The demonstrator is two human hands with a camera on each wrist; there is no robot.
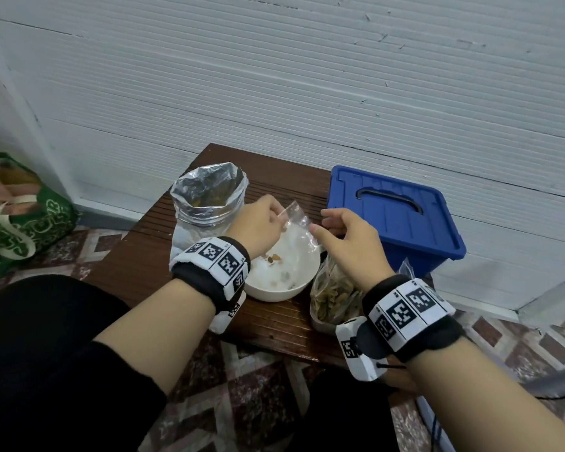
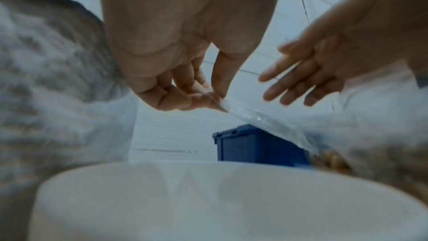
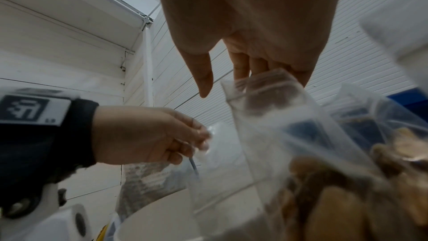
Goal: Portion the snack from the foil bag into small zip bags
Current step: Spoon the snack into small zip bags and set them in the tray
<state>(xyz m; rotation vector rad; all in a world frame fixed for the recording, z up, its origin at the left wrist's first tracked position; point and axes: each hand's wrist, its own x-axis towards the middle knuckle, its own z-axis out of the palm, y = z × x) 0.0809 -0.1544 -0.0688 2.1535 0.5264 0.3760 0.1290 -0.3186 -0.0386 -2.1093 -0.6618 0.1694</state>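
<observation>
My left hand (image 1: 261,220) pinches the top edge of a small clear zip bag (image 1: 297,230) between thumb and fingertips, above a white bowl (image 1: 286,288) that holds a few snack pieces. In the left wrist view the pinch (image 2: 208,96) is on the bag's strip (image 2: 266,122). My right hand (image 1: 343,233) hovers at the bag's right edge with fingers (image 2: 291,80) straight and spread, holding nothing; whether it touches the bag is unclear. The open foil bag (image 1: 209,194) stands behind and left of the bowl. The small bag looks empty.
Filled zip bags of brown snack (image 1: 333,295) stand right of the bowl, under my right wrist. A blue lidded box (image 1: 392,213) sits at the back right. The brown table (image 1: 137,256) is small, against a white wall. A green shopping bag (image 1: 20,223) lies on the floor, left.
</observation>
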